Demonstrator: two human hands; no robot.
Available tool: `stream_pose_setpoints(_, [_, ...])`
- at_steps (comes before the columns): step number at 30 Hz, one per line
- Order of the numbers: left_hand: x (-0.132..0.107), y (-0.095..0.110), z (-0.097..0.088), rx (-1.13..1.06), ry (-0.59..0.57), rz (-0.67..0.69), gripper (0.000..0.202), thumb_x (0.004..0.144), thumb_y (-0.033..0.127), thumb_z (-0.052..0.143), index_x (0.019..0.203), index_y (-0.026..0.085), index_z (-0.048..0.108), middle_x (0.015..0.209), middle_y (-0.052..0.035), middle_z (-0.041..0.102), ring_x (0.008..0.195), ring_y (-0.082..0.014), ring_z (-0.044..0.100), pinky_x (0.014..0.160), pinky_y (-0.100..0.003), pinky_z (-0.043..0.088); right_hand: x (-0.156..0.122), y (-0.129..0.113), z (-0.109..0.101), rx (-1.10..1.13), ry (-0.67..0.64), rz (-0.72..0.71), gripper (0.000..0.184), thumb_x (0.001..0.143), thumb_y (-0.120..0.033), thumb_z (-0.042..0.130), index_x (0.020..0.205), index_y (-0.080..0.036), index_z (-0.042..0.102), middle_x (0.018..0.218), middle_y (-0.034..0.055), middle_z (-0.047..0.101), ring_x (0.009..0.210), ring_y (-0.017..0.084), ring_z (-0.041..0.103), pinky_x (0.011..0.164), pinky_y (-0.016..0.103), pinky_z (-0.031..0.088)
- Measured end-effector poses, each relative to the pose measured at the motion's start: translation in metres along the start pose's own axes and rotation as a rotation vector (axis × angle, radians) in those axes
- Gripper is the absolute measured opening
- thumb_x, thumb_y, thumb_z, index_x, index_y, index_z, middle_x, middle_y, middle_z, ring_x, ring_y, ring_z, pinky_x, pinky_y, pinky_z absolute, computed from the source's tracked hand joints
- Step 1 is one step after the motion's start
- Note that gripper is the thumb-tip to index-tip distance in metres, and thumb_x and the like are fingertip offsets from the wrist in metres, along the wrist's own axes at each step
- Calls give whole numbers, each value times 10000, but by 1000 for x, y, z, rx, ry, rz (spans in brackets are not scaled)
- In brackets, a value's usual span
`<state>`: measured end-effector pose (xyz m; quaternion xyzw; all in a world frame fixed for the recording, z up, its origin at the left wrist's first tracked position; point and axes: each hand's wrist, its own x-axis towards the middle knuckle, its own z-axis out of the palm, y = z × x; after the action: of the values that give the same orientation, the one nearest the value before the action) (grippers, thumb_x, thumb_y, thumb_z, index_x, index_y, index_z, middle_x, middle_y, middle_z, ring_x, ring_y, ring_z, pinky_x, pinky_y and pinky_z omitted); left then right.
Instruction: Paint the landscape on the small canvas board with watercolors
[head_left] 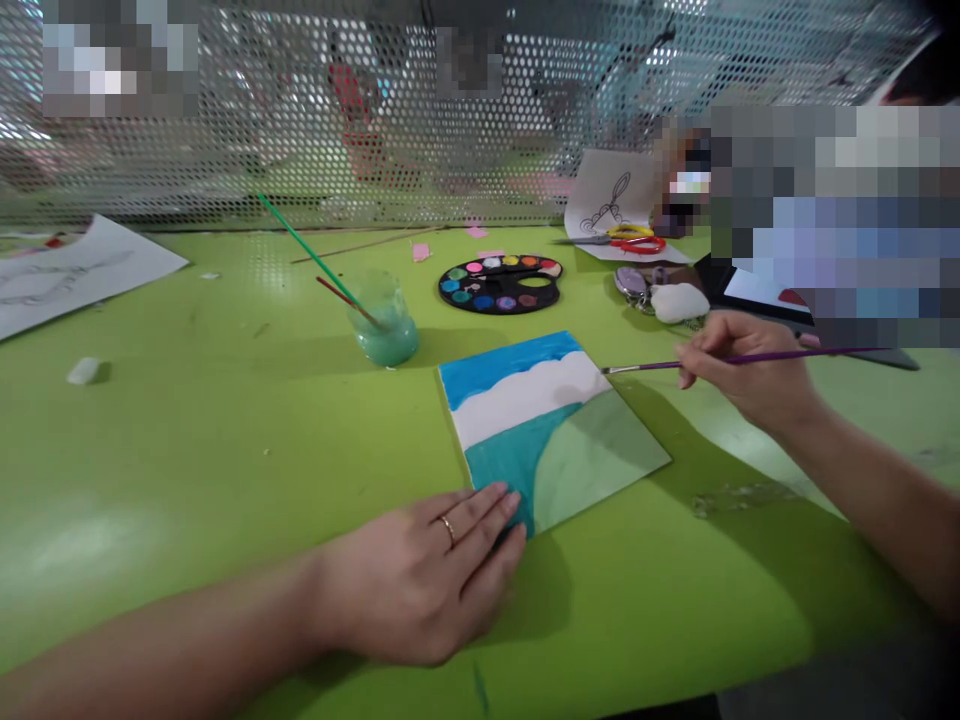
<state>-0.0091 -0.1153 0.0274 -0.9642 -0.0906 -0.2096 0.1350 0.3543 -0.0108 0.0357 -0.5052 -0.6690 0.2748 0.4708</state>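
A small painting [510, 410] lies on the green table, with a blue band at the top, white cloud shapes, a teal area and a light green mound. My left hand [442, 570] rests flat on its near corner, fingers stretched out and a ring on one. In my right hand [742, 365] is a thin purple paintbrush [780, 355], pinched near its middle. The brush tip is at the painting's right edge, by the white part; whether it touches I cannot tell. Beyond the painting sits a black paint palette [499, 306] with several round colours.
A clear cup [386, 335] of greenish water holds two brushes. Scissors [637, 240] lie on a drawn sheet [600, 180] at the back. Another drawing [67, 270] is at left, near a white eraser-like piece [85, 371]. A perforated metal screen [262, 120] borders the table; a person sits at right.
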Motion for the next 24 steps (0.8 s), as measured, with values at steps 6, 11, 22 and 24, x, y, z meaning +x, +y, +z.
stream_pose_setpoints(6, [0,1,1,4,14,-2,292,862,203,580,1053,7,681,1080,-231,694,1006,-315,691,823,-391,610,33,-15,13,-6,163,-215,334,766,-303,752,590,-251,473,490,-30,556,434,135,546,441,301,396])
stream_pose_setpoints(11, [0,0,1,6,8,0,283,878,196,546,1040,11,686,1073,-224,700,1006,-304,694,831,-382,606,91,-24,70,50,19,-246,310,746,-341,757,630,-234,489,547,-21,635,497,137,605,482,278,442])
stream_pose_setpoints(22, [-4,2,5,41,39,5,338,871,233,540,1086,9,674,1108,-207,697,1025,-303,687,836,-366,600,176,2,129,-79,-83,-235,153,767,-277,658,890,-200,709,789,41,738,734,203,694,634,319,546])
stream_pose_setpoints(24, [-5,3,5,48,36,0,335,875,233,531,1089,19,675,1116,-198,697,1035,-302,683,842,-365,597,179,6,130,-128,-96,-252,142,782,-262,635,882,-197,710,816,55,745,764,219,705,662,339,556])
